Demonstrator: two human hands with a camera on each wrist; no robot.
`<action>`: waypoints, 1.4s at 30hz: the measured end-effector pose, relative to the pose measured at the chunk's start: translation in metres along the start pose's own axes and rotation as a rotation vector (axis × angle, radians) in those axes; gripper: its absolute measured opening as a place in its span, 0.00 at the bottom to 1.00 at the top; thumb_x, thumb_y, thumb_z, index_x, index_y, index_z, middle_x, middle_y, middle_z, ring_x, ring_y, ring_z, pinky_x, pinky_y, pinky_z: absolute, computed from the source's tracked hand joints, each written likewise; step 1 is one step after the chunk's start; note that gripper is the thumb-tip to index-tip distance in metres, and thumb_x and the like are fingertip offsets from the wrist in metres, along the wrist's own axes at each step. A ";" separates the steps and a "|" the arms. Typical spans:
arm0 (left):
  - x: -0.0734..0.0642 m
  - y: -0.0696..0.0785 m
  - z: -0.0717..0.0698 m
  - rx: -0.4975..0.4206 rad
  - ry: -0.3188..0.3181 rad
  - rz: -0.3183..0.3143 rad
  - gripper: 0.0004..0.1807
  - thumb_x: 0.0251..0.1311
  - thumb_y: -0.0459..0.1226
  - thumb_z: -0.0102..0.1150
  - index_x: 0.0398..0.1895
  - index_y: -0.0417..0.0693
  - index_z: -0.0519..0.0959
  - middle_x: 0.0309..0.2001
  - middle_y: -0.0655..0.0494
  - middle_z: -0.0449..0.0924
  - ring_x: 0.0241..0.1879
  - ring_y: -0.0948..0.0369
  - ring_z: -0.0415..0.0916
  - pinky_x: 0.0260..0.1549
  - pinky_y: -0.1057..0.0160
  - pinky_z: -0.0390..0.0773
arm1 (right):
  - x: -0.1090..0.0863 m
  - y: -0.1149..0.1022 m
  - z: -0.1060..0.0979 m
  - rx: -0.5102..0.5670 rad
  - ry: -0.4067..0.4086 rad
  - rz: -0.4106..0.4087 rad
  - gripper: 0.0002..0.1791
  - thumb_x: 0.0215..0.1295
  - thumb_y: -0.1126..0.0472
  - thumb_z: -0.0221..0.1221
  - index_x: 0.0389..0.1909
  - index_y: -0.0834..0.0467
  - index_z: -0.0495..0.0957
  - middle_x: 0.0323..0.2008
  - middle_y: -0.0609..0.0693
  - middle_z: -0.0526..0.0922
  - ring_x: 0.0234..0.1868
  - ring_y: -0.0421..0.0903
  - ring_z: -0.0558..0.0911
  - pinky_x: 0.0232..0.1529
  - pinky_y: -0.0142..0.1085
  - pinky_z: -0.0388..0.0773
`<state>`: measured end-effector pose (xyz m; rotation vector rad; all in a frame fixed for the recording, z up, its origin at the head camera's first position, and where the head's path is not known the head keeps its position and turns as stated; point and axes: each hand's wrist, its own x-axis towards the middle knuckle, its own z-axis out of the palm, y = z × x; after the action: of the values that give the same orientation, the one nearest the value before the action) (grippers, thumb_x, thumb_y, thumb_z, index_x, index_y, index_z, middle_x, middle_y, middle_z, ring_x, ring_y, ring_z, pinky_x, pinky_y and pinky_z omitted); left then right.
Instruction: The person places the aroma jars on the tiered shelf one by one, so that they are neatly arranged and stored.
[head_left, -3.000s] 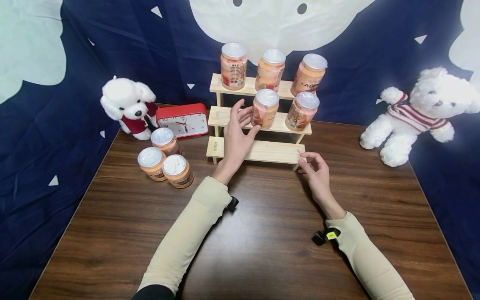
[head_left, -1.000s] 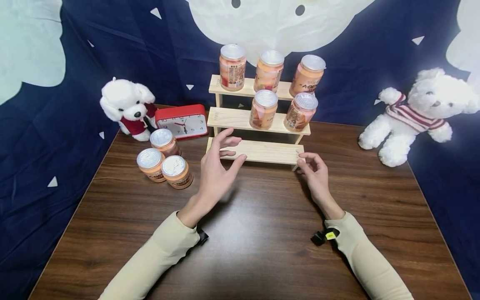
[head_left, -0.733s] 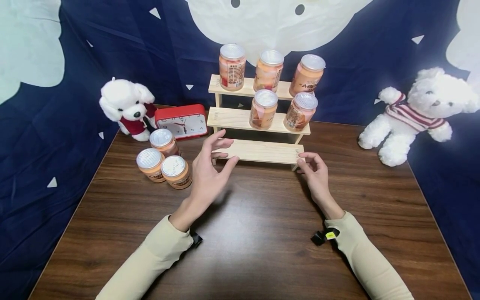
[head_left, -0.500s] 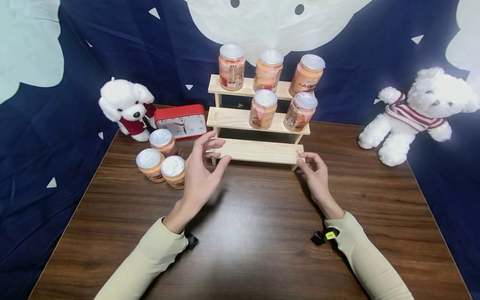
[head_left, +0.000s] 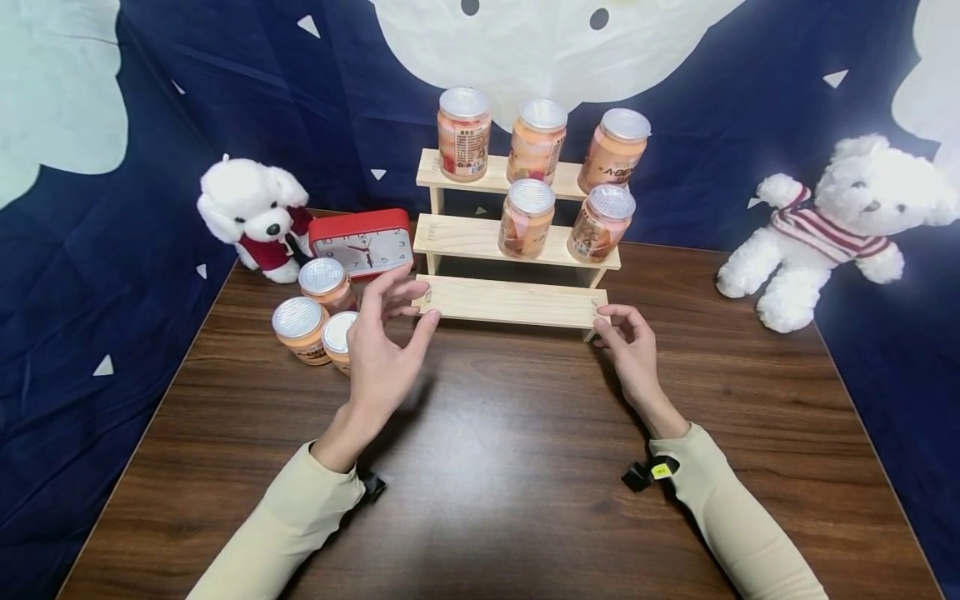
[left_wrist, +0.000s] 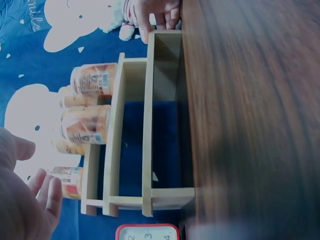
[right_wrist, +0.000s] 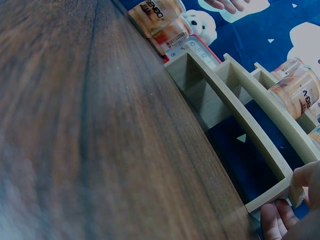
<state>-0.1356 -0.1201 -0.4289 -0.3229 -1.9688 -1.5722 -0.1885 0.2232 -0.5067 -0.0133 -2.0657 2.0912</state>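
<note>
My left hand (head_left: 378,358) hovers with parted, relaxed fingers and holds nothing. It partly covers a jar (head_left: 337,333) with a silver lid and orange contents. Beside that jar stand a second jar (head_left: 302,333) and a third jar (head_left: 328,287). With thumb and fingers, my right hand (head_left: 632,350) grips the right end of the lowest step of a three-tier wooden display stand (head_left: 517,302); the right wrist view shows its fingers (right_wrist: 280,217) at that end. On the middle tier are a jar (head_left: 527,223) and another jar (head_left: 600,227). Three jars (head_left: 463,140) line the top tier.
A red alarm clock (head_left: 360,242) and a white plush dog (head_left: 255,212) stand behind the loose jars. To the right, a white teddy bear (head_left: 817,233) sits by the dark blue curtain (head_left: 697,167). Everything rests on a brown wooden table (head_left: 510,467).
My left hand has let go of the left jar on the middle tier and moved left and down, over to the loose jars. The right hand has kept its place on the stand.
</note>
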 end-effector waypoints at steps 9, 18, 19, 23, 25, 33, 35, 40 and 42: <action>0.001 -0.010 -0.014 0.058 0.044 0.029 0.29 0.66 0.23 0.73 0.69 0.30 0.76 0.53 0.39 0.90 0.50 0.56 0.86 0.53 0.67 0.86 | 0.000 0.001 0.000 0.004 0.004 0.005 0.15 0.76 0.76 0.64 0.57 0.79 0.76 0.36 0.47 0.79 0.31 0.39 0.82 0.36 0.29 0.87; 0.002 -0.016 -0.033 0.099 0.126 0.000 0.29 0.66 0.23 0.73 0.69 0.33 0.77 0.52 0.40 0.90 0.51 0.64 0.85 0.54 0.69 0.85 | 0.001 0.000 0.000 -0.012 0.004 0.000 0.14 0.76 0.75 0.64 0.56 0.78 0.77 0.36 0.49 0.78 0.31 0.40 0.82 0.36 0.29 0.87; 0.001 -0.017 -0.035 0.103 0.135 -0.006 0.29 0.66 0.23 0.73 0.69 0.33 0.77 0.51 0.40 0.91 0.51 0.63 0.85 0.54 0.69 0.85 | 0.001 0.000 0.000 -0.013 0.004 -0.001 0.14 0.76 0.75 0.64 0.56 0.78 0.77 0.36 0.49 0.78 0.31 0.40 0.82 0.36 0.29 0.87; 0.001 -0.019 -0.042 0.102 0.171 -0.030 0.28 0.65 0.23 0.73 0.68 0.33 0.78 0.50 0.39 0.91 0.51 0.64 0.86 0.54 0.70 0.85 | 0.001 0.000 0.000 -0.012 0.007 0.001 0.14 0.76 0.75 0.64 0.56 0.78 0.77 0.36 0.49 0.78 0.31 0.40 0.82 0.36 0.29 0.87; 0.000 -0.021 -0.046 0.106 0.193 -0.039 0.28 0.65 0.23 0.73 0.67 0.33 0.78 0.50 0.39 0.91 0.51 0.65 0.87 0.54 0.71 0.85 | 0.001 0.000 0.000 -0.010 0.006 0.005 0.14 0.76 0.75 0.64 0.57 0.78 0.77 0.36 0.48 0.78 0.31 0.40 0.82 0.36 0.29 0.87; -0.004 -0.030 -0.058 0.103 0.259 -0.053 0.27 0.65 0.22 0.72 0.67 0.31 0.78 0.48 0.40 0.91 0.45 0.65 0.88 0.51 0.70 0.87 | 0.001 -0.001 0.000 -0.010 0.007 0.010 0.14 0.76 0.75 0.64 0.57 0.78 0.77 0.36 0.47 0.79 0.31 0.39 0.82 0.36 0.29 0.87; -0.005 -0.032 -0.061 0.118 0.265 -0.053 0.28 0.64 0.22 0.73 0.67 0.31 0.78 0.49 0.40 0.92 0.45 0.64 0.89 0.50 0.70 0.87 | 0.001 -0.001 0.000 -0.008 0.008 0.012 0.14 0.76 0.74 0.64 0.57 0.78 0.77 0.36 0.47 0.79 0.31 0.39 0.82 0.36 0.29 0.87; -0.006 -0.038 -0.069 0.195 0.274 -0.049 0.29 0.63 0.21 0.73 0.67 0.31 0.78 0.48 0.40 0.92 0.45 0.64 0.87 0.50 0.72 0.85 | 0.001 -0.001 0.000 -0.018 0.008 0.012 0.14 0.77 0.74 0.64 0.57 0.78 0.77 0.36 0.47 0.79 0.31 0.39 0.82 0.36 0.29 0.87; -0.006 -0.039 -0.071 0.231 0.279 -0.046 0.28 0.62 0.20 0.73 0.66 0.30 0.78 0.47 0.39 0.92 0.45 0.65 0.86 0.50 0.73 0.83 | 0.001 -0.001 0.000 -0.019 0.008 0.010 0.14 0.76 0.75 0.64 0.57 0.78 0.77 0.36 0.48 0.79 0.31 0.40 0.82 0.36 0.29 0.87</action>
<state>-0.1301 -0.1970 -0.4550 0.0340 -1.9218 -1.3189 -0.1892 0.2236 -0.5060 -0.0352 -2.0848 2.0744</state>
